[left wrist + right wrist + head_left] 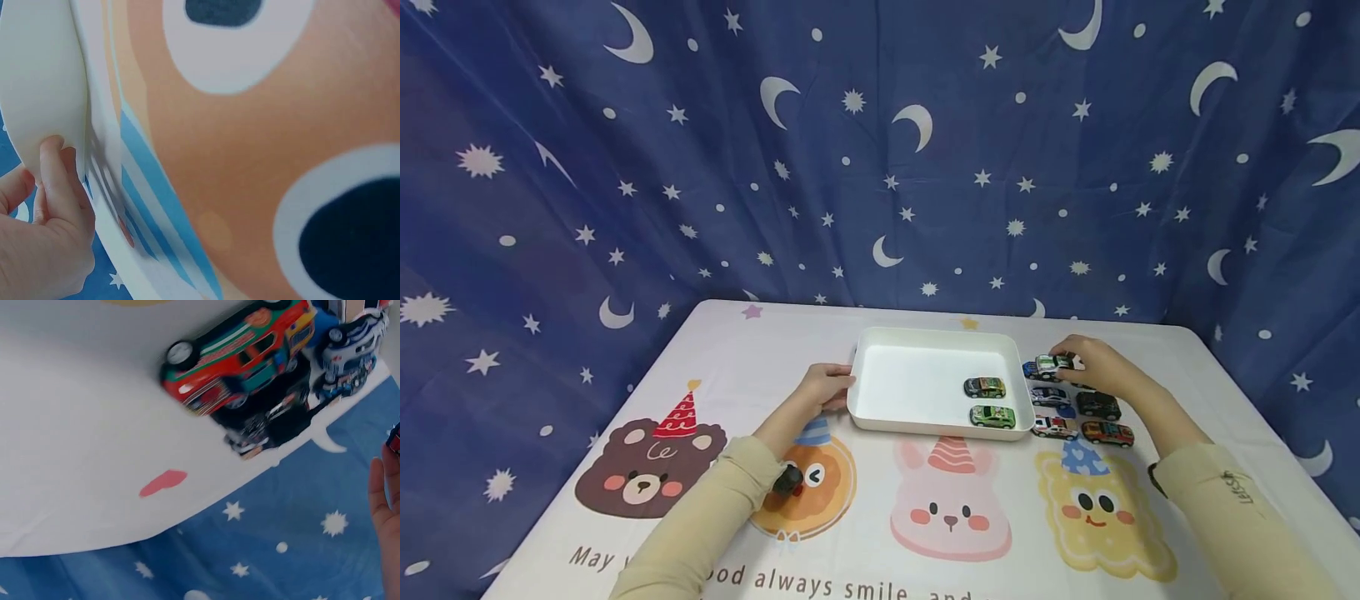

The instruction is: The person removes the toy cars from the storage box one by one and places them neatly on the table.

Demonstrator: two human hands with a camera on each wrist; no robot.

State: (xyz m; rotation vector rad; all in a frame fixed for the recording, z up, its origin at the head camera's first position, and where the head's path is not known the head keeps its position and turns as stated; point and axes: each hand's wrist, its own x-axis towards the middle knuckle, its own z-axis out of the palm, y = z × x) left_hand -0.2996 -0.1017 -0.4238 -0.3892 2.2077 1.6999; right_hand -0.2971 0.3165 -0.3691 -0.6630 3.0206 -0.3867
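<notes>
**op:** So, quick one from my remote session. My left hand (pixel 826 385) was at the left wall of the white tray (pixel 880 343), fingertips pressed against its outer corner; the left wrist view showed them curled round that edge, so it was holding the tray steady. Two green toy cars (pixel 992 416) already sat inside the tray, by its right wall. My right hand (pixel 1093 362) was just right of the tray's far right corner, fingers curled round a silver-green car (pixel 1051 363).

**reply:** Lifted or still parked?

**op:** Couldn't tell. It looked level with the other cars (pixel 1077 411), which sat in a small cluster on the tablecloth (pixel 730 350) just outside the tray's right wall. The red and green car (pixel 240 347) and a black car (pixel 269 422) filled most of the right wrist view, so no help there.

**reply:** So mid-pickup?

**op:** That was my read: the grasp step, with a few cars left outside. The next move, I figured, called for lifting clear over the tray's wall and setting down beside the two green ones without knocking them.
</notes>
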